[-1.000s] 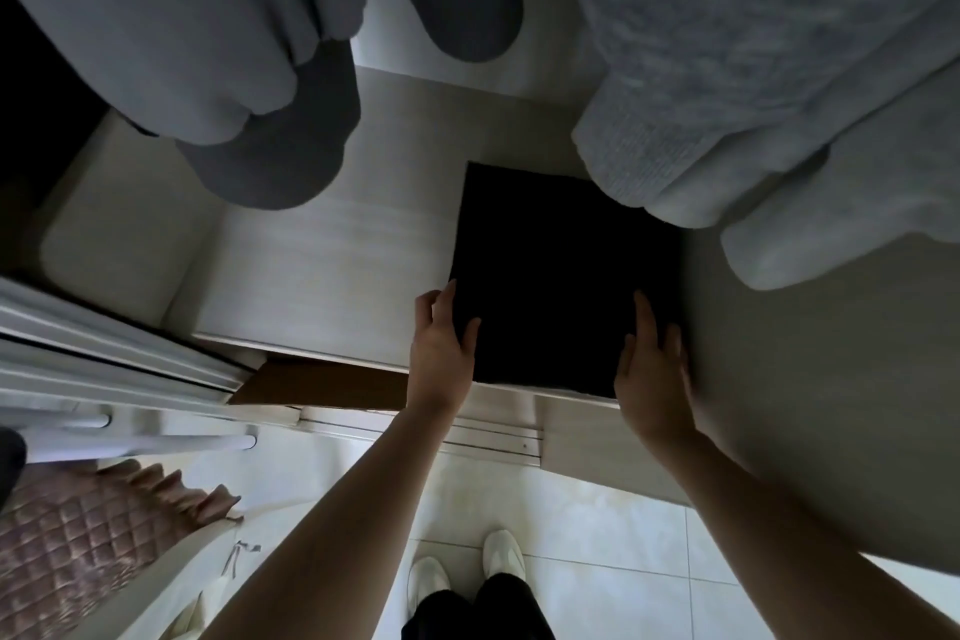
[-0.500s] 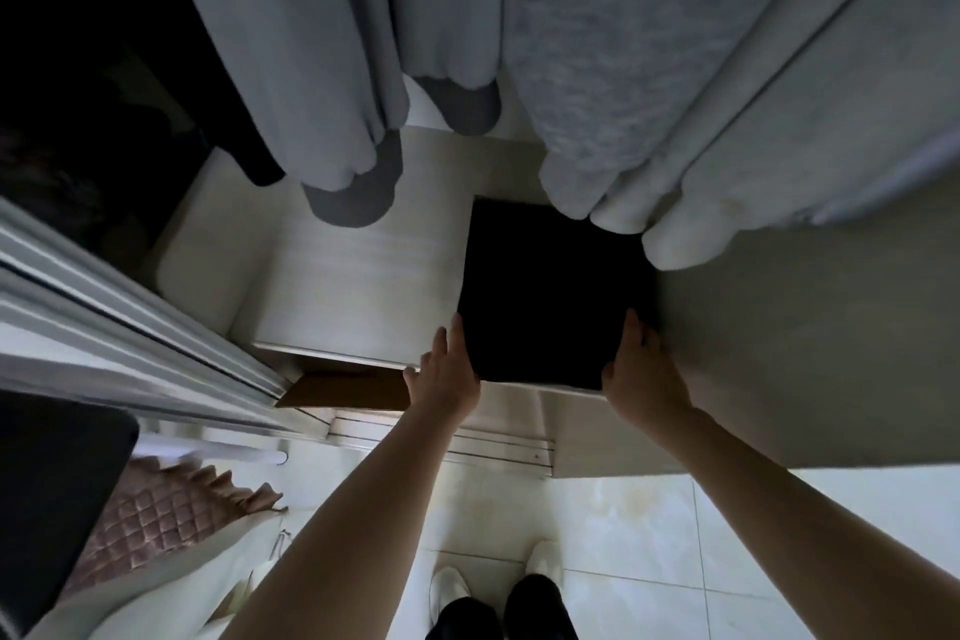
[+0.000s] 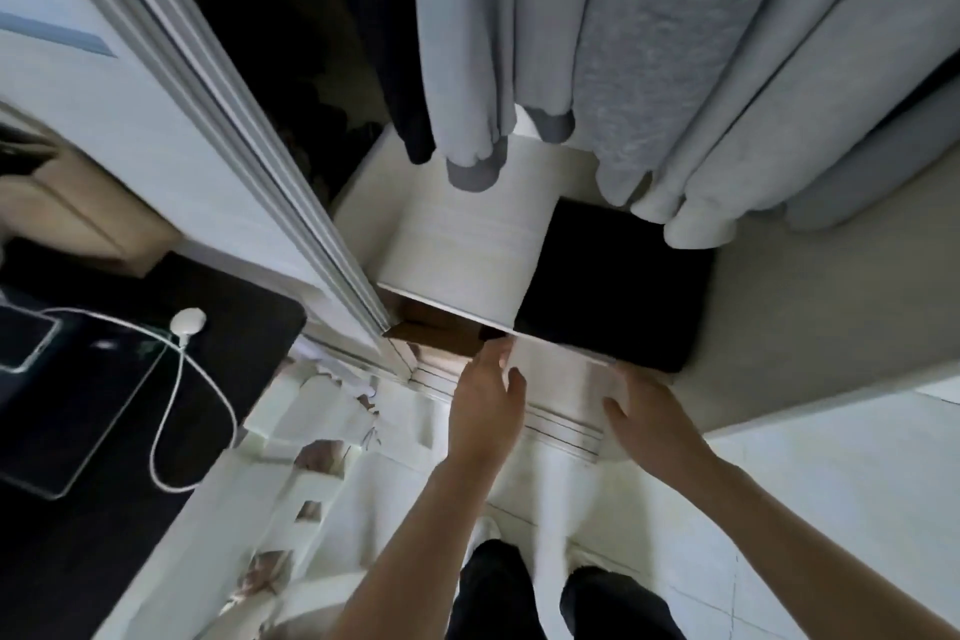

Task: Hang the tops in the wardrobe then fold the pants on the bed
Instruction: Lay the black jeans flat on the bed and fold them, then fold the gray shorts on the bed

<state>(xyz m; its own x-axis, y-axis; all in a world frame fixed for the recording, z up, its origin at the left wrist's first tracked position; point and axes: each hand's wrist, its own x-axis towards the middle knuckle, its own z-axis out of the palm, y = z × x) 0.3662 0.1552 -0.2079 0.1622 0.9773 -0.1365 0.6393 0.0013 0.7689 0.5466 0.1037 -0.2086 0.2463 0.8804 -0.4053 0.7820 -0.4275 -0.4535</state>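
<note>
1. Both hands are off the folded black pants [image 3: 613, 283]. Half a second ago the left hand [image 3: 485, 411] and right hand [image 3: 652, 424] touched the near edge of the stack; now they sit back over the wardrobe's sliding track, apart from the cloth.
2. Fingers: the left fingers [image 3: 496, 353] are loosely extended with the thumb out to the side, holding nothing. The right fingers are blurred by motion; they read as relaxed and empty, though I cannot tell their exact spread.
3. Location of task items: the pants lie flat on the wardrobe shelf [image 3: 467, 255], right-hand portion, far edge tucked under the hems of the hanging grey tops [image 3: 675, 68]. The tops hang in a row above.
4. Judgement: the placing step looks finished; hanging appears done and the pants are put away folded, so the task seems at or near its end.
5. Versus the earlier frame: the view has swung left and pulled back. The sliding door frame [image 3: 249, 161] now cuts across the picture, and a dark bench [image 3: 156, 405] with a white charging cable [image 3: 176, 379] has come into sight.
</note>
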